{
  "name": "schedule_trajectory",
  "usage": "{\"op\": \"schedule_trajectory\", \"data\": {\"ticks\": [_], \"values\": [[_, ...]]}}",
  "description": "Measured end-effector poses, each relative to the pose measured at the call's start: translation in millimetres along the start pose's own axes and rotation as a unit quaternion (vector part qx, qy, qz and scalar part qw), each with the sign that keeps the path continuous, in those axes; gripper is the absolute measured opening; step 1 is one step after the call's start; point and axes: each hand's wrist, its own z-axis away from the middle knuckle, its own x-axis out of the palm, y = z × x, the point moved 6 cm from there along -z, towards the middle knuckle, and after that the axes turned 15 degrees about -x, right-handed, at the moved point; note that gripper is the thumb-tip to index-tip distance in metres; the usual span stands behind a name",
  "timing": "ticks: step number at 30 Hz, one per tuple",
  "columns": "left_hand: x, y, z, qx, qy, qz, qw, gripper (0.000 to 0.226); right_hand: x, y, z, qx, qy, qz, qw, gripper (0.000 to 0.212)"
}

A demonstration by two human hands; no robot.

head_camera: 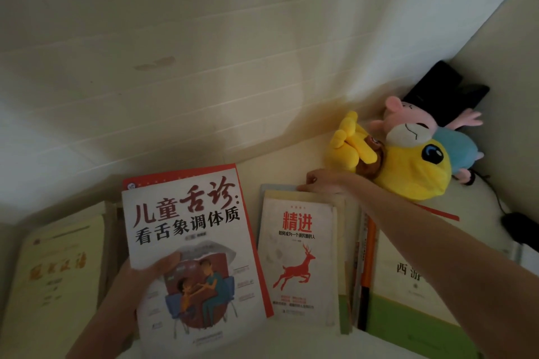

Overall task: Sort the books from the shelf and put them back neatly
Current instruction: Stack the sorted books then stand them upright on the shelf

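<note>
White-and-red paperback book (189, 227), with a large Chinese title and a drawing of two seated figures, is held cover-up at lower left of the head view; its long axis runs from the person toward the pale panelled wall (204, 52), top edge farthest away and leaning slightly left, title reading upright to the wearer; the left hand (137, 288) grasps it at the near left corner, thumb (166, 264) pressed flat on the cover and the remaining fingers hidden beneath; the book extends up and to the right of that hand. Just right of it lies a white book with a red deer (300, 259), cover up, long axis likewise pointing at the wall, topmost on a stack; a grey book (277, 187) shows under it at the far edge. The right hand (326, 183) reaches across to that far edge, fingers bent down onto it; whether they grip cannot be told. A cream book with gold lettering (58, 271) lies at far left; a cream-and-green book (408, 294) lies under the right forearm, with an orange spine (369, 251) between it and the stack. A yellow plush toy (414, 172) and a pink plush toy (405, 116) rest in the corner beyond the right hand.
</note>
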Motion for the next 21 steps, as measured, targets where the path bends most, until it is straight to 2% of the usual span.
{"op": "schedule_trajectory", "data": {"ticks": [1,3,8,12,14,18,21], "values": [[-1.1,-0.7,0.6,-0.002,0.0,0.003,1.0,0.036,-2.4,-0.3,2.5,-0.005,0.004,-0.021,1.0,0.036],[-3.0,-1.1,0.3,-0.008,0.004,-0.001,1.0,0.035,-11.3,-2.3,8.3,-0.022,0.036,-0.046,0.998,0.028],[-8.2,10.4,13.6,-0.009,-0.019,-0.004,1.0,0.063,-24.7,-21.1,30.5,-0.106,0.134,-0.106,0.98,0.015],[-10.4,16.2,20.8,0.011,-0.048,-0.018,0.999,0.086,-82.1,-52.0,65.6,-0.177,0.278,-0.078,0.941,0.006],[-11.0,15.4,22.7,0.012,-0.064,-0.028,0.997,0.072,-121.1,-71.3,88.6,-0.209,0.329,-0.072,0.918,0.007],[-3.7,16.3,30.1,0.03,-0.045,-0.027,0.998,0.055,-174.3,-104.5,146.9,-0.258,0.394,-0.065,0.88,0.006],[13.9,20.0,41.0,0.011,-0.086,0.011,0.996,0.03,-199.9,-111.5,187.3,-0.273,0.443,-0.079,0.85,0.006]]}}
